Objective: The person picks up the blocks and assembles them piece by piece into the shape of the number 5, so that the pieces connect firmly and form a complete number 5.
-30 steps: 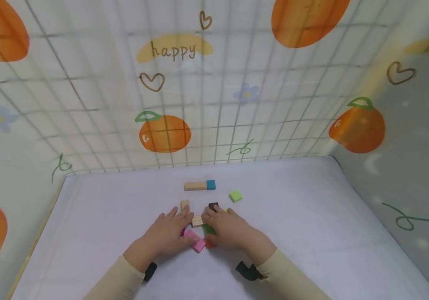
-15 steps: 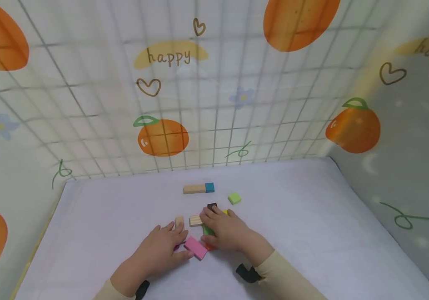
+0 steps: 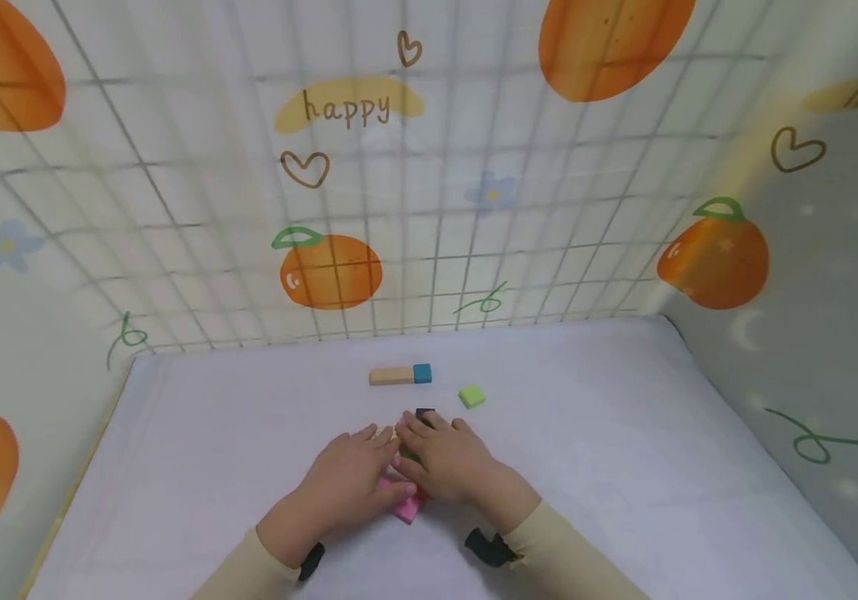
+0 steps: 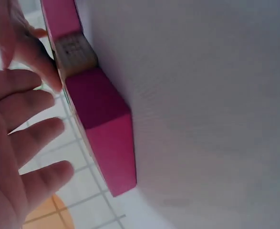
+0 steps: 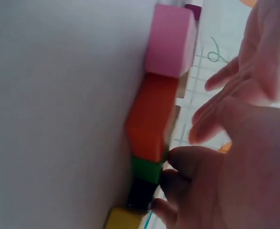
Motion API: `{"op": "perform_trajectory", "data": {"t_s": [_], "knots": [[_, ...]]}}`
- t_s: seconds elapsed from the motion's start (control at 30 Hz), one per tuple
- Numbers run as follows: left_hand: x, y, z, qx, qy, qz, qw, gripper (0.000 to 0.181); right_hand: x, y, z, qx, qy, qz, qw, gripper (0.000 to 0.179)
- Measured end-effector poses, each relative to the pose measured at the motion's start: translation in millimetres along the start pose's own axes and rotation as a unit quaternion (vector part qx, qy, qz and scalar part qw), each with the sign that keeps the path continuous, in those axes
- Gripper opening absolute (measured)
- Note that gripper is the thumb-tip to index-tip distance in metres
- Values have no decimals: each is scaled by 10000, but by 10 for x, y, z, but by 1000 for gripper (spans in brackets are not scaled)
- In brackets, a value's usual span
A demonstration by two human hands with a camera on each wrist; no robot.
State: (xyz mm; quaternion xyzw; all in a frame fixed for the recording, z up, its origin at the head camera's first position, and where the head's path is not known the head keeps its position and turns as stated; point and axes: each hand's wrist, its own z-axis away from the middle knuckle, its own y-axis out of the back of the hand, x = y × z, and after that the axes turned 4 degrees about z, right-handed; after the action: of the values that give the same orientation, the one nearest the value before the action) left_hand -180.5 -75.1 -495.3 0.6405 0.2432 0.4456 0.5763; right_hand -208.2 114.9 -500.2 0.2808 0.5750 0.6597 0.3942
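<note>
In the head view, my left hand (image 3: 350, 479) lies over a cluster of small blocks, fingers extended, its thumb over a pink block (image 3: 408, 510). Beside it, my right hand (image 3: 451, 458) spreads over the cluster's other side, close to a black block (image 3: 425, 412). The left wrist view shows a magenta block (image 4: 112, 148) and a plain wooden block (image 4: 76, 52) beside relaxed fingers. In the right wrist view, an orange block (image 5: 151, 119), a green block (image 5: 147, 170) and a yellow block (image 5: 123, 219) stand in a row; fingertips touch around the green one. Both hands hide much of the cluster.
Farther back on the white tabletop (image 3: 586, 400), a long wooden block (image 3: 391, 376) lies end to end with a blue block (image 3: 422, 373). A lime green block (image 3: 471, 396) lies to their right. A printed curtain (image 3: 429, 208) stands behind the table.
My left hand first drew back toward the lower left, then came right again, close to the right hand. The pink block has shifted slightly right. My right hand has barely moved.
</note>
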Motion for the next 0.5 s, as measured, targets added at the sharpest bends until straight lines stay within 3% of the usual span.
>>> {"op": "perform_trajectory", "data": {"t_s": [0.17,0.3,0.5], "knots": [[-64,-6,-102,-244,200,-273,9991,85,24,24,47,-11,183,-167,9997,67],[-158,54,-132,-464,543,-458,9964,90,41,35,79,-149,205,-243,9994,66],[-262,136,-167,-240,1143,-554,9916,89,36,22,65,-289,82,-288,9991,68]]}}
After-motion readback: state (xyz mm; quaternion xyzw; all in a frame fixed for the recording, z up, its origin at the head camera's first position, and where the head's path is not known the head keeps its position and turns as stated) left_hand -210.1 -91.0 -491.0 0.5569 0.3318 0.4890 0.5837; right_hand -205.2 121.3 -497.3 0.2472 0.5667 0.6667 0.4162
